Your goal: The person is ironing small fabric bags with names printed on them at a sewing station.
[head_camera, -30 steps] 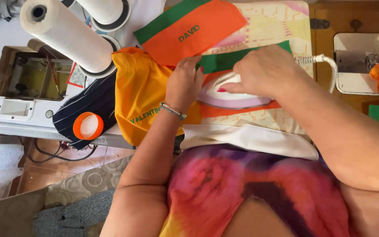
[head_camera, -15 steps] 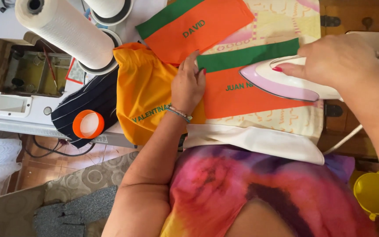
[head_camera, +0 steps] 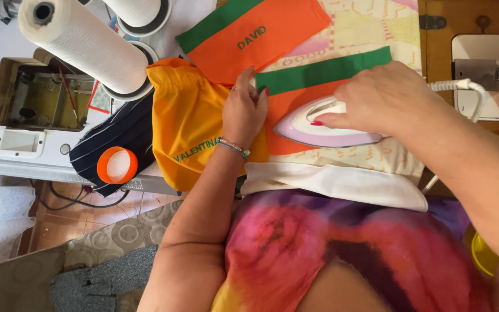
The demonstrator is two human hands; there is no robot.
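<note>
Patterned padding covers the work surface [head_camera: 371, 26] beneath my hands. My right hand [head_camera: 385, 95] is wrapped closed around the handle of a white and lilac iron [head_camera: 324, 128], which sits flat on an orange and green cloth piece [head_camera: 313, 81]. My left hand [head_camera: 245, 110] lies open and flat, fingers stretched, pinning that cloth's left edge where it meets a yellow garment [head_camera: 189, 121]. Above lies a second orange and green piece [head_camera: 249, 34]. Further left stand a paper roll [head_camera: 85, 43], dark striped fabric [head_camera: 111, 141] and an orange-rimmed lid [head_camera: 116, 165].
</note>
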